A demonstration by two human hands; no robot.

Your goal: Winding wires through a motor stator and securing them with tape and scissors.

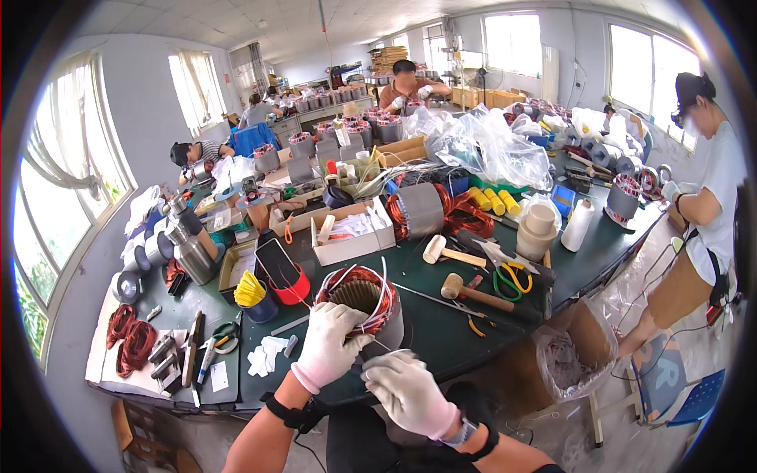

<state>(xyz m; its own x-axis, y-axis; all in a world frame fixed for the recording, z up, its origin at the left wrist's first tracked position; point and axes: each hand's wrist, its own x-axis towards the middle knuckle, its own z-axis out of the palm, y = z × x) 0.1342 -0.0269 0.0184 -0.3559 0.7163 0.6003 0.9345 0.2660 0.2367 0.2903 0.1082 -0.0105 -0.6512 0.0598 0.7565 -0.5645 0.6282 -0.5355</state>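
Observation:
A motor stator (391, 325) with a grey outer shell stands at the table's near edge, its slotted bore facing up. Red and white winding ends ring its top, and white sleeved leads stick up from it. My left hand (333, 344), in a white glove, is closed on the near left of the winding ring. Close by on the right, my gloved right hand (410, 394) has its fingers pressed together just off the stator's near side. A thin strand or rod shows between the two hands. What the right fingers hold is blurred and I cannot make it out.
Mallets (465, 292), scissors (512, 281) and pliers lie right of the stator. Left are a cup of yellow strips (259, 303), a red holder (290, 285) and red wire coils (136, 347). A white box (355, 246) stands behind. A lined waste bin (564, 355) and co-workers are nearby.

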